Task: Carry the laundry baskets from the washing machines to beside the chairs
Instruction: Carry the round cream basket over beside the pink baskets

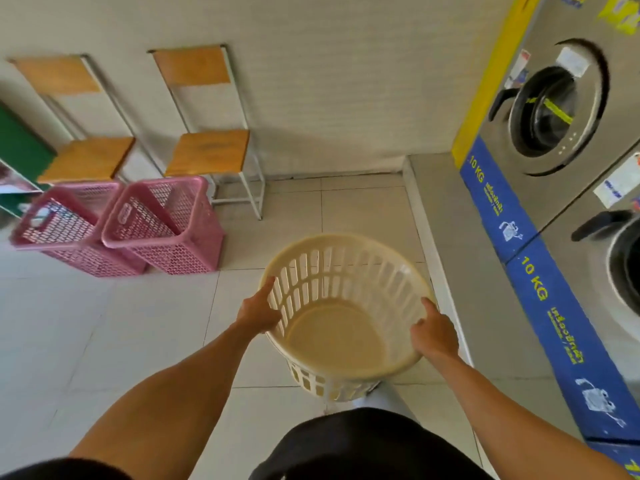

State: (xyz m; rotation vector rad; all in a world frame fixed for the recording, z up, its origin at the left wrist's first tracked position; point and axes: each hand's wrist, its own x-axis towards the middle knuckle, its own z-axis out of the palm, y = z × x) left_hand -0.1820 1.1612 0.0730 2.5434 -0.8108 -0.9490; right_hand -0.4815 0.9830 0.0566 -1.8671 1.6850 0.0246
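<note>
A round cream laundry basket [346, 337], empty, hangs in front of me above the tiled floor. My left hand [258, 311] grips its left rim and my right hand [434, 336] grips its right rim. Two pink rectangular baskets [65, 233] [166, 230] stand side by side on the floor to the left, in front of two wooden chairs [86, 159] [211, 152] against the wall. Washing machines [561, 109] line the right side.
A raised grey step [446, 237] runs along the foot of the machines, with blue 10 KG panels [495, 199]. A green and glass fixture [17, 157] stands at the far left. Open tiled floor [104, 334] lies between me and the pink baskets.
</note>
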